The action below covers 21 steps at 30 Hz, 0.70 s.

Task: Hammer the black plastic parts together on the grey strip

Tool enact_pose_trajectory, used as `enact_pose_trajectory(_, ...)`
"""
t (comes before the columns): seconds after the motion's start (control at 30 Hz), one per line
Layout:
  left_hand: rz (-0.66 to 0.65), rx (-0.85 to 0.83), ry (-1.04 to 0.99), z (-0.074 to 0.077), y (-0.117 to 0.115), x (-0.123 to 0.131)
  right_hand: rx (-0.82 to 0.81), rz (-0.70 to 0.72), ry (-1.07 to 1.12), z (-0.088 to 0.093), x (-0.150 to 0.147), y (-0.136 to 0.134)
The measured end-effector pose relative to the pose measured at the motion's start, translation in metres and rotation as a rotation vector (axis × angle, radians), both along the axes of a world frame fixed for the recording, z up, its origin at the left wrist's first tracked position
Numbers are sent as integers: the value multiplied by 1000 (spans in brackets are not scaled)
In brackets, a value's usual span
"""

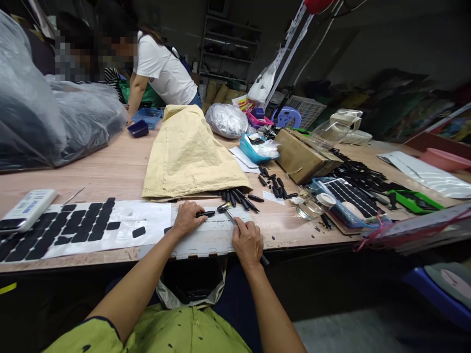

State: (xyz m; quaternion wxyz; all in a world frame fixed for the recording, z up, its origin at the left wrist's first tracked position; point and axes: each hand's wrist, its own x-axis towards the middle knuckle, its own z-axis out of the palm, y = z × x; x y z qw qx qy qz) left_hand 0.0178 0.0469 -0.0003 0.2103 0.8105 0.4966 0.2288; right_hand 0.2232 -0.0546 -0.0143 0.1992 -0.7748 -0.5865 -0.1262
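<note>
My left hand [188, 217] is closed around a small black tapered piece [208, 214] that lies on a pale flat board [206, 235] at the table's front edge. In my right hand [248, 241] is a small hammer [228, 213], gripped by its handle. The metal head of the hammer hovers or rests just right of the black piece; contact cannot be made out. Several black pieces [241, 198] lie loose behind the hammer, partly under a beige cloth sack [191, 152].
Left of me, a white sheet [125, 220] bears rows of black stickers, beside a white device [29, 208]. A cardboard box [303, 157], blue trays [253, 148] and a green tray [415, 201] stand right. A person in a white shirt [165, 68] leans over the far side.
</note>
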Motion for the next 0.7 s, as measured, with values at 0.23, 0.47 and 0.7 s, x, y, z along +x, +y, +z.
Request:
enact_pose_trajectory(0.23, -156, -17, 7, 9, -33, -10, -4, -26, -50, -2, -4, 2)
enact_pose_trajectory(0.47, -345, 58, 82, -3, -120, -43, -15, -37, -51, -2, -5, 2)
enact_pose_trajectory(0.7, -334, 106, 119, -5, -138, -51, 13, -25, -47, -4, -5, 1)
